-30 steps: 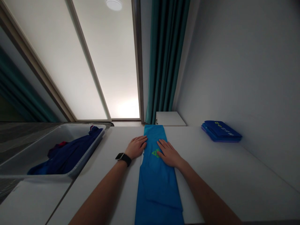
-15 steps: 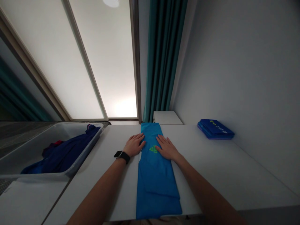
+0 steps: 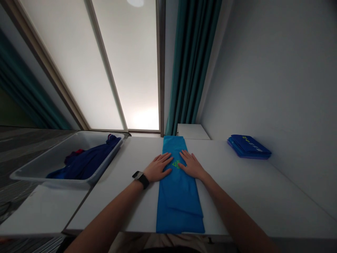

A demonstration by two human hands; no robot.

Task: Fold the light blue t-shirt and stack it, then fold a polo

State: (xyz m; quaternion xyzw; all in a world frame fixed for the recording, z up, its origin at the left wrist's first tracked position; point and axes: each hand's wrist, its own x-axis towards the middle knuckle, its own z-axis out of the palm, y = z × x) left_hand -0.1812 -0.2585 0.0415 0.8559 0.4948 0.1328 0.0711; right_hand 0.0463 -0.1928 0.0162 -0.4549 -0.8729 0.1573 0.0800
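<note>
A bright blue shirt [image 3: 179,200], folded into a long narrow strip, lies lengthwise on the white table [image 3: 216,211]. Its lower end reaches the table's near edge, and a green logo shows on its upper half. My left hand [image 3: 158,167] rests flat on the strip's left side, fingers spread, with a black watch on the wrist. On the right side, my right hand [image 3: 193,166] lies palm down with its fingers stretched over the cloth beside the logo. Neither hand grips the fabric. Part of the logo is hidden by my right fingers.
To the left stands a translucent plastic tub [image 3: 28,174] holding dark blue clothing [image 3: 89,163] with a bit of red. A stack of folded blue garments [image 3: 249,147] sits at the right, near the wall. A white cabinet [image 3: 193,131] stands beyond the far edge, before a green curtain [image 3: 195,63].
My left hand has slid further onto the cloth, from the strip's edge towards the logo. My right hand stays about where it was on the fabric. The whole view has shifted slightly.
</note>
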